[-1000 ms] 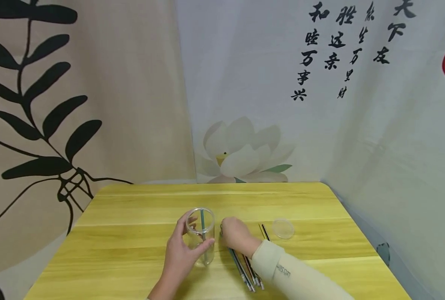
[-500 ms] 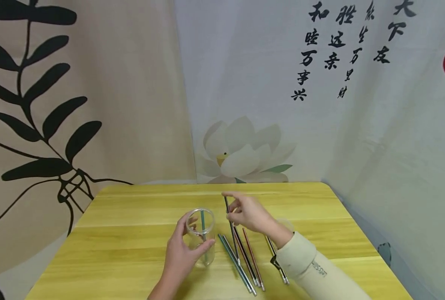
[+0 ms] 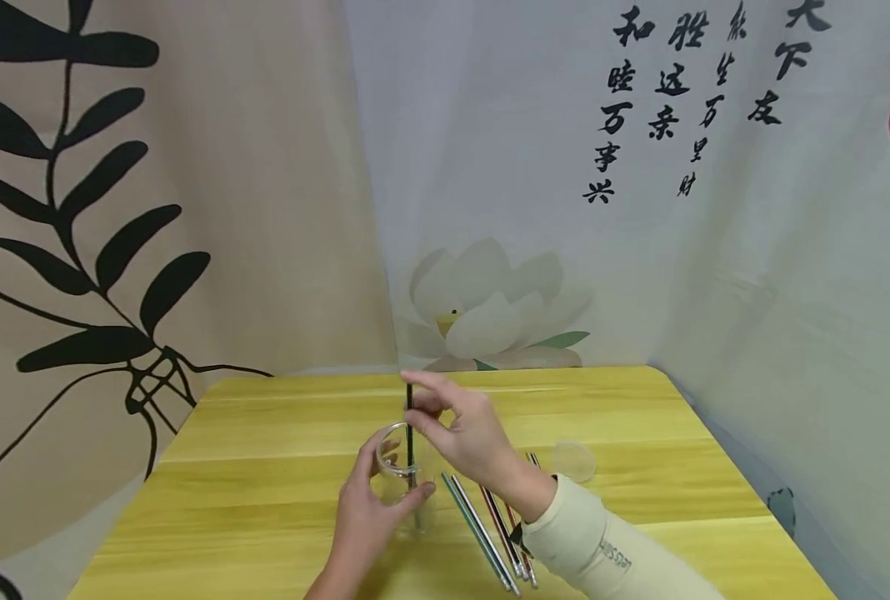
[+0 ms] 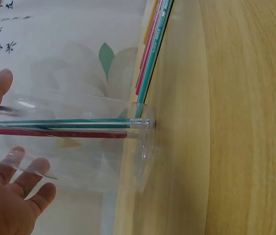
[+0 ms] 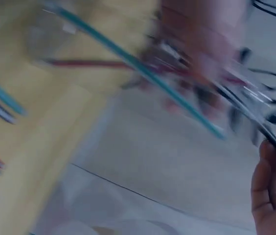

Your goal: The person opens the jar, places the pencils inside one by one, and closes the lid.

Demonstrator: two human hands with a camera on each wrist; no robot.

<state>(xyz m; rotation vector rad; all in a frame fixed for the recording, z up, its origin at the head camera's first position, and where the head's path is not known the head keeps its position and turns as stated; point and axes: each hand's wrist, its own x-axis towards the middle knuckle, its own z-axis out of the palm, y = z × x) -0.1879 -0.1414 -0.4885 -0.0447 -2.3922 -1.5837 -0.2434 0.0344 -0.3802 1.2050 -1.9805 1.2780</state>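
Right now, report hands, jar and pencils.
Left hand grips clear jar. Right hand pinches dark pencil at jar's mouth. Loose pencils on table. No blockage seen.

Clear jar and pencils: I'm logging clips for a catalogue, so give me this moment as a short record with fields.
Left hand: fingers and thumb around the clear jar
Right hand: pinches a dark pencil above the jar
Dark pencil's lower end: depth inside unclear
Jar contents: teal pencil, red pencil
Loose pencils: on the table, right of the jar
Clear disc: flat, beyond the right wrist
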